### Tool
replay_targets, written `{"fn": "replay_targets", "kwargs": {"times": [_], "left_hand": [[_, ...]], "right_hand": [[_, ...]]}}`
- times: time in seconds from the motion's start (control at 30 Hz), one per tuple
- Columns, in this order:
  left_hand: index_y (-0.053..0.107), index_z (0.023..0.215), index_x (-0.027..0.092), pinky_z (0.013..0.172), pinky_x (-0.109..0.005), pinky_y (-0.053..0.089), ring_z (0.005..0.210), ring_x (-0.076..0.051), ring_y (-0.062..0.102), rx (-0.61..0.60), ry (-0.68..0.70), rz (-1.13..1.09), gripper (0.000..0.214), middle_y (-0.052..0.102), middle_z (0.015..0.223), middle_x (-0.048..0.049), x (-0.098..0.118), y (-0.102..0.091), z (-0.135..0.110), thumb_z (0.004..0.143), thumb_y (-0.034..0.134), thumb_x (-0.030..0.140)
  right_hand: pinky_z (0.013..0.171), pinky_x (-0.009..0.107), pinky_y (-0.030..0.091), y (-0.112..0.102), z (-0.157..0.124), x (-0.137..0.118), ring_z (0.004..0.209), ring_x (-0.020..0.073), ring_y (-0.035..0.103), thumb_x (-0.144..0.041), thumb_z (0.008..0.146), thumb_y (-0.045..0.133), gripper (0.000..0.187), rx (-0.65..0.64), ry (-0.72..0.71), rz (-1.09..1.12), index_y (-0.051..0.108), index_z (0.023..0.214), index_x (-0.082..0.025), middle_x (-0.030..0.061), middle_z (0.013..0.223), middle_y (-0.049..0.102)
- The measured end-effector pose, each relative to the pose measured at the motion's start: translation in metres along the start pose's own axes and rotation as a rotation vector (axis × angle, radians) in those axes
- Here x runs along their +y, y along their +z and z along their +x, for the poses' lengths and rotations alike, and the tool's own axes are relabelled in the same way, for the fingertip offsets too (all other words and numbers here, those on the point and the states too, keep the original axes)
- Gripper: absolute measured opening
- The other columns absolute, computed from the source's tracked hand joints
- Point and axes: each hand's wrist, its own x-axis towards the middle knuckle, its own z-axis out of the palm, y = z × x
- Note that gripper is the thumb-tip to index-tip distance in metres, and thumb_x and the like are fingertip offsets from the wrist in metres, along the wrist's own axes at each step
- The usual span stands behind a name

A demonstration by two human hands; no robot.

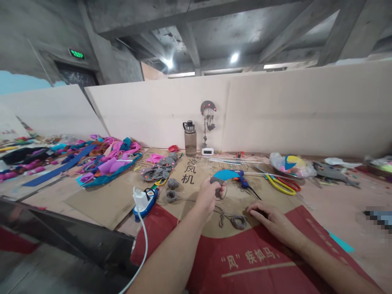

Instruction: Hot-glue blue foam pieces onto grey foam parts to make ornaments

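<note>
Past the table's [324, 197] near edge, my left hand [208, 194] grips a blue, part grey-yarn-wrapped crescent [226, 175]; my right hand [272, 217] is unclenched.

Over my remote feed I see two bare arms [183, 241], smooth in outline. The left forearm [171, 257] looks broad near the lower edge of my view and tapers to the wrist; the right forearm [324, 258] looks slimmer and tapers the same way. The left hand [210, 191] and right hand [273, 219] are bare too, with slender fingers [259, 207] whose nails are too small for me to make out.
</note>
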Motion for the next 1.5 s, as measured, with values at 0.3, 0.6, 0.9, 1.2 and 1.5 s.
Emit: {"fn": "replay_targets", "kwargs": {"times": [0.3, 0.6, 0.9, 1.2, 1.5], "left_hand": [[0.055, 0.075, 0.015, 0.047, -0.02, 0.033, 0.054, -0.008, 0.05, -0.052, 0.007, 0.002, 0.024, 0.058, 0.067, -0.0011, 0.005, 0.001, -0.001, 0.062, 0.072, 0.026], [0.054, 0.076, 0.015, 0.051, -0.021, 0.037, 0.053, -0.007, 0.05, -0.119, 0.159, 0.136, 0.035, 0.059, 0.067, -0.0003, -0.001, 0.004, -0.002, 0.063, 0.08, 0.035], [0.051, 0.075, 0.017, 0.053, -0.023, 0.036, 0.051, -0.008, 0.048, -0.186, 0.206, 0.217, 0.035, 0.054, 0.058, 0.0035, -0.012, 0.003, -0.002, 0.067, 0.078, 0.037], [0.05, 0.073, 0.017, 0.052, -0.023, 0.037, 0.051, -0.008, 0.048, -0.151, 0.181, 0.214, 0.031, 0.053, 0.057, 0.0036, -0.014, 0.002, 0.0, 0.068, 0.075, 0.035], [0.051, 0.073, 0.017, 0.051, -0.022, 0.036, 0.051, -0.008, 0.048, -0.121, 0.163, 0.165, 0.033, 0.054, 0.059, 0.0031, -0.011, 0.003, -0.001, 0.065, 0.078, 0.033]], "right_hand": [[0.079, 0.037, 0.048, 0.002, 0.003, -0.003, 0.083, 0.0235, 0.062, -0.048, 0.09, 0.047, 0.03, 0.076, -0.034, -0.057, 0.064, 0.082, -0.024, 0.0057, 0.085, 0.068], [0.062, 0.031, 0.046, -0.003, 0.02, -0.019, 0.067, 0.0167, 0.053, -0.054, 0.079, 0.058, 0.039, 0.287, 0.082, 0.296, 0.059, 0.098, -0.021, 0.001, 0.076, 0.057], [0.056, 0.026, 0.041, 0.021, 0.052, -0.056, 0.061, 0.0107, 0.049, -0.051, 0.059, 0.08, 0.045, 0.264, 0.157, 0.716, 0.061, 0.084, -0.018, -0.001, 0.074, 0.058], [0.055, 0.026, 0.039, 0.029, 0.052, -0.058, 0.055, 0.0092, 0.046, -0.052, 0.054, 0.085, 0.047, 0.252, 0.233, 0.931, 0.058, 0.074, -0.019, -0.0038, 0.062, 0.053], [0.056, 0.026, 0.037, 0.028, 0.043, -0.057, 0.057, 0.0102, 0.045, -0.058, 0.054, 0.083, 0.05, 0.222, 0.213, 0.856, 0.056, 0.071, -0.019, -0.003, 0.062, 0.051]]}}
